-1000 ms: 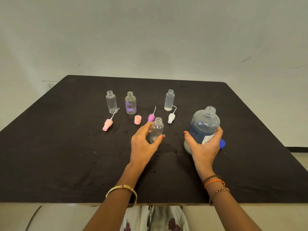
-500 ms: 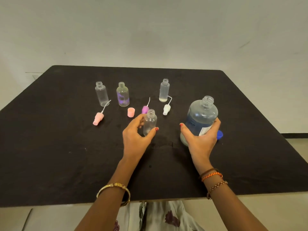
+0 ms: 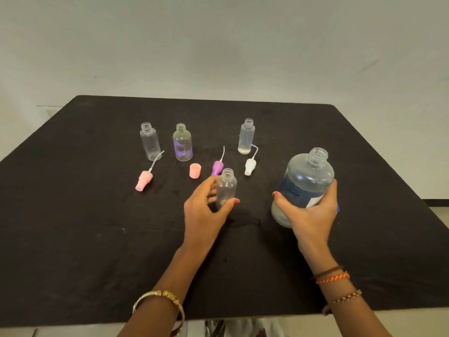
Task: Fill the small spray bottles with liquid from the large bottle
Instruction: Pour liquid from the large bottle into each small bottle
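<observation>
Black table (image 3: 73,215), four uncapped small spray bottles, barely any liquid in them; your left hand (image 3: 201,215) grips one (image 3: 226,188), right hand (image 3: 313,215) clasps the large bottle (image 3: 306,181) — pouring's all ahead.

The large bottle (image 3: 306,183) carries a blue-and-white label, its print unreadable

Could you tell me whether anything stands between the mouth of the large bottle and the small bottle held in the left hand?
Nothing visible does. The large bottle, tilted in the right hand, and the small bottle held by the left hand are both uncapped, with only bare black table between them.
</observation>
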